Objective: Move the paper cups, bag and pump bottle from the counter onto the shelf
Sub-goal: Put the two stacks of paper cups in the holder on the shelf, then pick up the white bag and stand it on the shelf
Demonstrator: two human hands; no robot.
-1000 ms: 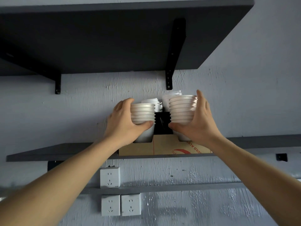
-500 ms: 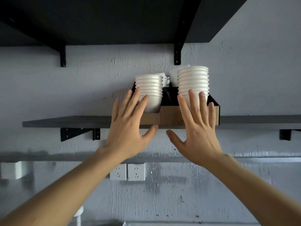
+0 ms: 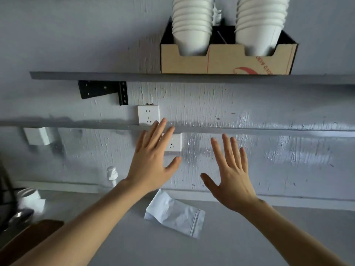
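Note:
Two stacks of white paper cups [image 3: 192, 22] stand in a cardboard holder [image 3: 226, 60] on the grey shelf [image 3: 96, 76]. A white zip bag [image 3: 175, 215] lies flat on the grey counter [image 3: 192, 250] below. The white pump bottle [image 3: 111, 174] stands against the wall, its body hidden behind my left forearm. My left hand [image 3: 153, 160] and my right hand [image 3: 230, 175] hover in front of the wall between shelf and counter, both empty with fingers spread.
White wall sockets [image 3: 148, 115] sit behind my left hand. A black shelf bracket [image 3: 103, 91] hangs under the shelf. At the counter's left stand a white jar [image 3: 28, 196], a metal item [image 3: 19, 217] and a brown wooden piece [image 3: 28, 239].
Both hands let go of the cup stacks and dropped away from the shelf, opening. The view has tilted down, bringing the counter, bag and pump bottle into sight.

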